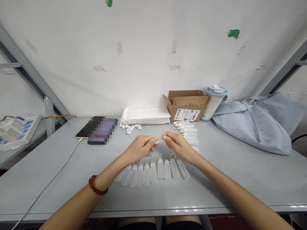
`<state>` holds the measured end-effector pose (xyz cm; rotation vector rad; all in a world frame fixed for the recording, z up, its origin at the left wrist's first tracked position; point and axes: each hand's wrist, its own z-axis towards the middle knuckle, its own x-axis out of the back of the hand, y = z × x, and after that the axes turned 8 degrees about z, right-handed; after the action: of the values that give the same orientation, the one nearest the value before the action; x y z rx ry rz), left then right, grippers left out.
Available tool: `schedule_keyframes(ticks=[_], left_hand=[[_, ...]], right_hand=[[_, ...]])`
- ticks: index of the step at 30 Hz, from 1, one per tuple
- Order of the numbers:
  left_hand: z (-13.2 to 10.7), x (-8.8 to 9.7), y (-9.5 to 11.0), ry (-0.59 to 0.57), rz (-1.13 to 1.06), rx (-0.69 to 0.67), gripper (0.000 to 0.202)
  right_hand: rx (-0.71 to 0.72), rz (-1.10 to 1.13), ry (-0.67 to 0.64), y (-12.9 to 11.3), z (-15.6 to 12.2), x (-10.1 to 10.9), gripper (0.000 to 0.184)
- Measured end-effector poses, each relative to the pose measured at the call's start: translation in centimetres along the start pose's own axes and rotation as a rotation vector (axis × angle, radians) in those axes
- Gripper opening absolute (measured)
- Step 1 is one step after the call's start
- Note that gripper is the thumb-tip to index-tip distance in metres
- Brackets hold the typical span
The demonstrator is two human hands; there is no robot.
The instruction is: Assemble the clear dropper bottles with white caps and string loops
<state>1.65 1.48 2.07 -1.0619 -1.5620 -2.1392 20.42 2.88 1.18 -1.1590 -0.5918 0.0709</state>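
Observation:
My left hand (143,147) and my right hand (177,144) meet above the middle of the table, thumbs and fingers pinched close together. Between their fingertips is a small clear plastic piece (160,140), too small and covered to name its kind. Just below them, translucent plastic bottles (140,176) with thin whitish cords or tubes at their necks lie in a fanned row. More such bottles (191,132) with white tops lie behind my right hand. Several small white caps (129,128) sit in a loose pile beyond my left hand.
A stack of white envelopes (145,115), a cardboard box (187,104) and a blue-lidded cup (213,102) stand along the wall. At the right lies a light-blue cloth bag (256,123). Two phones (97,130) are on the left, with a white cable (52,178) running to the front edge.

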Motion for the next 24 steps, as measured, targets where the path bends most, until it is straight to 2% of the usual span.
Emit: schedule_keyframes(ticks=[6, 12, 15, 18, 21, 24], left_hand=[[-0.2, -0.3, 0.3, 0.050, 0.121, -0.077, 0.040], [0.0, -1.0, -0.7, 0.192, 0.422, -0.367, 0.035], [0.1, -1.2, -1.1, 0.231, 0.486, -0.427, 0.033], [0.0, -1.1, -0.8, 0.184, 0.461, -0.344, 0.033], [0.0, -0.5, -0.5, 0.097, 0.412, -0.189, 0.030], [0.2, 0.3, -1.1, 0.093, 0.468, -0.043, 0.026]], right_hand=[[-0.084, 0.074, -0.018, -0.4, 0.1, 0.4, 0.041], [-0.170, 0.188, 0.010, 0.3, 0.4, 0.0, 0.048], [-0.236, 0.217, 0.008, 0.3, 0.4, 0.0, 0.052], [-0.216, 0.144, -0.002, -0.1, 0.4, 0.5, 0.049], [-0.095, -0.142, 0.029, -0.8, 0.4, 1.7, 0.039], [-0.048, -0.422, 0.111, -1.1, 0.5, 3.8, 0.029]])
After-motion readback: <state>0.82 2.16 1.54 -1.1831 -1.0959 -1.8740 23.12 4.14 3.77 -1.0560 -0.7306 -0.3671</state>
